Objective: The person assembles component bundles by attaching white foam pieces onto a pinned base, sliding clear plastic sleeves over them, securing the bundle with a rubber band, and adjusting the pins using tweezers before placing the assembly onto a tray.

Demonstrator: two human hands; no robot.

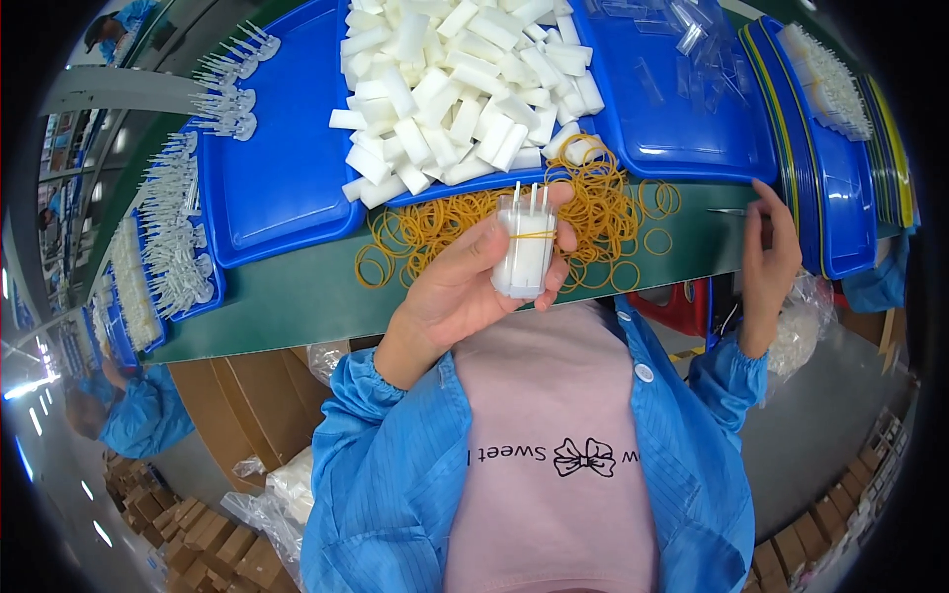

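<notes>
My left hand [460, 282] is closed around a small clear plastic case [501, 259] above the near edge of the table. A white foam block [531, 259] sits inside the case, and several thin white pins stick up from its top. A yellow rubber band [534, 235] runs around the case. Off to the right, my right hand [774, 255] is at the table edge beside the stacked trays, its fingers bent. A thin, pointed metal tool [727, 211] juts out leftward from its fingers; the rest of the tool is hidden.
Loose yellow rubber bands [435, 232] are heaped on the green tabletop [306, 301]. Behind are a blue tray [282, 188] at left, white foam blocks [445, 89] and a tray of clear plastic pieces [707, 69]. White pin parts [178, 227] stand at far left, stacked trays [806, 148] right.
</notes>
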